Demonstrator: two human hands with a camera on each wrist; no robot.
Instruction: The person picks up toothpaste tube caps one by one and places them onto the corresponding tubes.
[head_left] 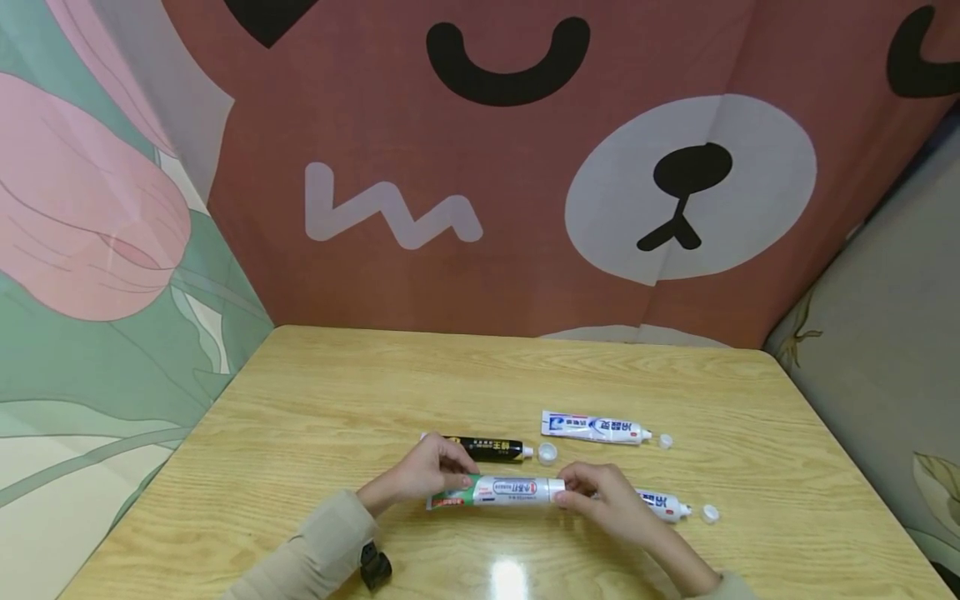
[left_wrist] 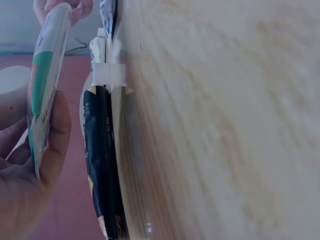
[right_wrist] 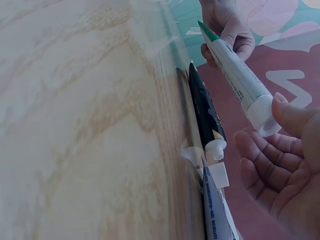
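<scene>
Our left grip (head_left: 429, 468) is clamped on the green-and-white tube (head_left: 512, 491), above the surface (head_left: 360, 375); our right grip (head_left: 609, 497) pinches its cap (head_left: 554, 490), still on. The black tube (head_left: 495, 450) and two white tubes (head_left: 588, 427) lie uncapped beside loose caps (head_left: 547, 452), so we judge only this one remains.

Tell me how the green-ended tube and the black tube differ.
The green-ended tube is capped, while the nozzle of the black tube is bare. The green-ended tube is held above the table; the black tube lies on it. Both bear printed lettering.
</scene>
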